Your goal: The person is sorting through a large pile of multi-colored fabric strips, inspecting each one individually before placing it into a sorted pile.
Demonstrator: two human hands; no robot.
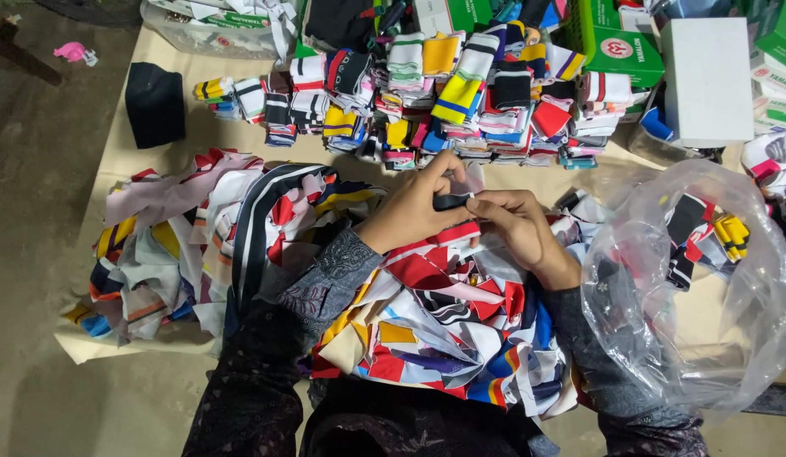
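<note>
Black strip (450,201) of something small and dark sits pinched between both my hands, over the middle of the cloth heap on my lap; can't tell what it is exactly. Left hand (414,211) comes in from the left, fingers curled shut around the left end of the strip, thumb on top. Right hand (520,224) meets it from the right, fingertips (486,203) closed on the other end. Both grips tight, no gap showing between fingers and strip. Hands are touching each other at the knuckles.

Under the hands: pile of fabric scraps (435,322), red, white, yellow, blue, black, loose and overlapping, spilling over my knees. Second heap of scraps (173,245) lies to the left, on the tan sheet (130,152) covering the tabletop, reaching its near-left corner.

Along the far edge of the sheet: rows of folded striped knit bands (444,93), stacked tight side by side, many colours. Black folded piece (154,103) sits alone at the far-left, apart from the stacks.

Right side: clear plastic bag (706,288), mouth open towards me, just beside my right forearm, with a few striped bands (706,233) inside. White box (708,80) at the far-right corner, green boxes (617,42) just beside it on its left. Pink small thing (74,52) on the floor beyond the far-left corner, too small to identify.
</note>
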